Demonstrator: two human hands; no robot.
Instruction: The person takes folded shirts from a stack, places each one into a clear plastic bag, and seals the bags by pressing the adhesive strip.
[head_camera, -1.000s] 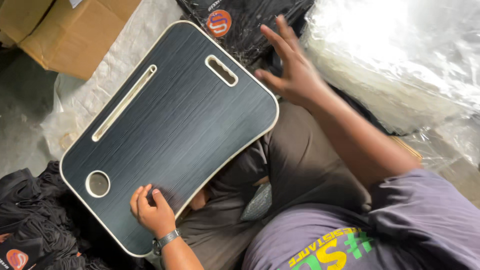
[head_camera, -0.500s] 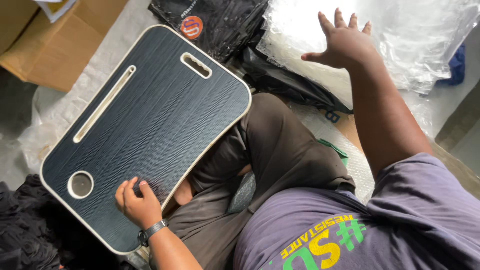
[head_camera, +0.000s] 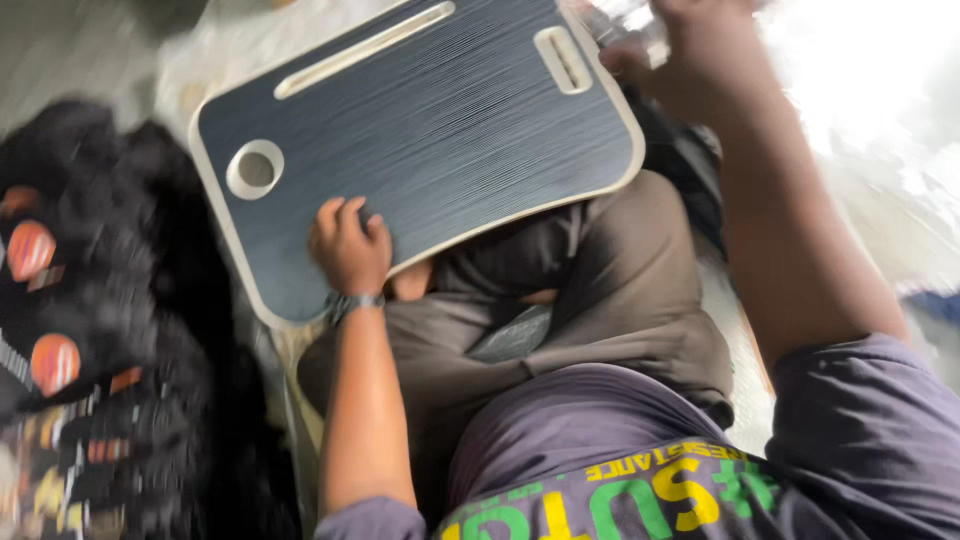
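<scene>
Under the fingers of the left hand (head_camera: 350, 245) lies the biggest thing in view: a dark blue lap desk (head_camera: 430, 130) with a pale edge, resting tilted across the person's lap and knees in brown trousers (head_camera: 610, 290). The fingers are curled over its near rim, grasping it, thumb side toward the body; a wristwatch (head_camera: 355, 301) sits just behind them. Beyond those fingers the board carries a long narrow slot (head_camera: 365, 47) along its far edge, a short handle slot (head_camera: 565, 58) toward the right hand, and a round cup hole (head_camera: 255, 168) just outboard of the fingertips.

The right hand (head_camera: 690, 45) is raised at the far right corner of the board, close to the handle slot and against a bright heap of clear plastic wrapping (head_camera: 870, 120). It is blurred and partly cut off by the frame, so I cannot tell whether its fingers are clenched on plastic, touching the board, or loose.

To the outside of the left fingers lies a pile of black fabric bags (head_camera: 90, 330) with round orange-red badges.

As I judge it, the weak point is the single grip. The board is held at one rim only and balanced on a knee, so a pull or knock from the right hand at the far corner could swing it off the lap toward the bags or floor. The blur suggests quick motion, which makes a slip likelier. Loose plastic near the right fingers could also snag on the board's corner and drag it.
</scene>
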